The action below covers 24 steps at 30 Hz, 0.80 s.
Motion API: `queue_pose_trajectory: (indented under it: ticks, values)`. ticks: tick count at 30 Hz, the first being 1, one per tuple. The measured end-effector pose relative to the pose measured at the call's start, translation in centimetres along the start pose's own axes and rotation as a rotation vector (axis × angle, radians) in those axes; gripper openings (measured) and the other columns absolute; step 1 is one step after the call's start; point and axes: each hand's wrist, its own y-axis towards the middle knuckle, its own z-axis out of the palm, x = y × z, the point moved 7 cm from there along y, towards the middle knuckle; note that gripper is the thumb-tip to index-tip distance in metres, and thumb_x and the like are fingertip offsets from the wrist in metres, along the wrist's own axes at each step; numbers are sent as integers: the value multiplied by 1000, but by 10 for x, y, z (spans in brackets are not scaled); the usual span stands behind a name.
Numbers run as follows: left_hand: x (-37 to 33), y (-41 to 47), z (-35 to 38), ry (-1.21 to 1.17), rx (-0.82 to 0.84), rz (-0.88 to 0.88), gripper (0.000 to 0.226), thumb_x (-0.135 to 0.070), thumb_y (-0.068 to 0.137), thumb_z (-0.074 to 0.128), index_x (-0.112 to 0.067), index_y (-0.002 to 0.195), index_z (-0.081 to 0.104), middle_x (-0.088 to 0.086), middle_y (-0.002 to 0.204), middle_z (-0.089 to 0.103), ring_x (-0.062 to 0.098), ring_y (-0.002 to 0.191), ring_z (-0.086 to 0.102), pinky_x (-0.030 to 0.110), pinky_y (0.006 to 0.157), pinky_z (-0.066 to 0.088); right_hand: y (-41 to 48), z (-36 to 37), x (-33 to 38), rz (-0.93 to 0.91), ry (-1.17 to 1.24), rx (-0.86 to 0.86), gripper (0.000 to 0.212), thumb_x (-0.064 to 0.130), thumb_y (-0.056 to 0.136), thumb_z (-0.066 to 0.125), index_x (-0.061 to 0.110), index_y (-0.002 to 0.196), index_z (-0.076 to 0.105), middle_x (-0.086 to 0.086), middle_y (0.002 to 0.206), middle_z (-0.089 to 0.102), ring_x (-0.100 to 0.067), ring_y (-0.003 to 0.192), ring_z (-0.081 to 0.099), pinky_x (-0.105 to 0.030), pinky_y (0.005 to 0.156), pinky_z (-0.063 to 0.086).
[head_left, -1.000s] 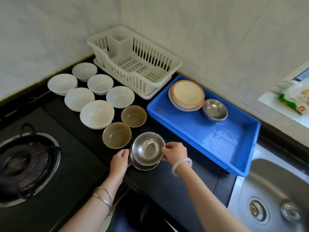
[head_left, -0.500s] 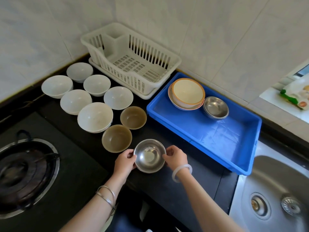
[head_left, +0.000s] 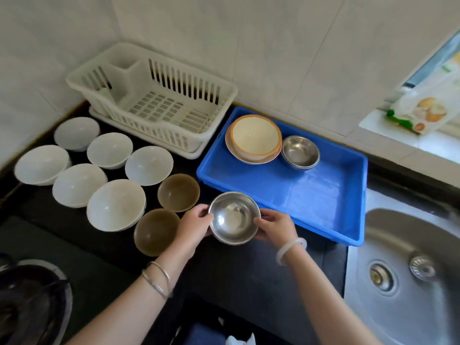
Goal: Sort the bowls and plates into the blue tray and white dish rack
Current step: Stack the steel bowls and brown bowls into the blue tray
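You're holding the steel bowl (head_left: 234,217) w/ both hands: L hand (head_left: 194,224) & R hand (head_left: 276,226) fingers curled on opposite rims. It's over the dark surface (head_left: 249,270), just beside the blue tray (head_left: 311,195).

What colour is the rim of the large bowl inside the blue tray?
Orange; the large bowl is cream inside. Head view.

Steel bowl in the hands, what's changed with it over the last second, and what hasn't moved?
The left hand and right hand keep gripping the steel bowl and have carried it rightward, away from the brown bowls toward the blue tray. A second rim seen under it a second ago no longer shows. The white bowls, dish rack and dishes in the tray stayed put.
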Motion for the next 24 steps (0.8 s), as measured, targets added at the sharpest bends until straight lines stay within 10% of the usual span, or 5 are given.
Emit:
queue_pose_trajectory:
  ticks: [13, 24]
  values:
    - [-129, 53, 167, -241, 212, -4, 13, -8, 92, 52, -4, 102, 59, 11, 106, 61, 20, 92, 61, 21, 65, 55, 77, -158, 101, -60, 135, -203, 15, -1, 84, 60, 7, 94, 65, -9, 71, 65, -10, 46, 66, -17, 47, 53]
    - [-166, 133, 235, 229, -6, 93, 14, -5, 89, 47, -6, 89, 61, 19, 98, 64, 37, 96, 62, 45, 86, 54, 165, -203, 127, -49, -53, -331, 11, 8, 80, 64, 13, 83, 74, 1, 66, 67, -15, 66, 68, -36, 84, 57]
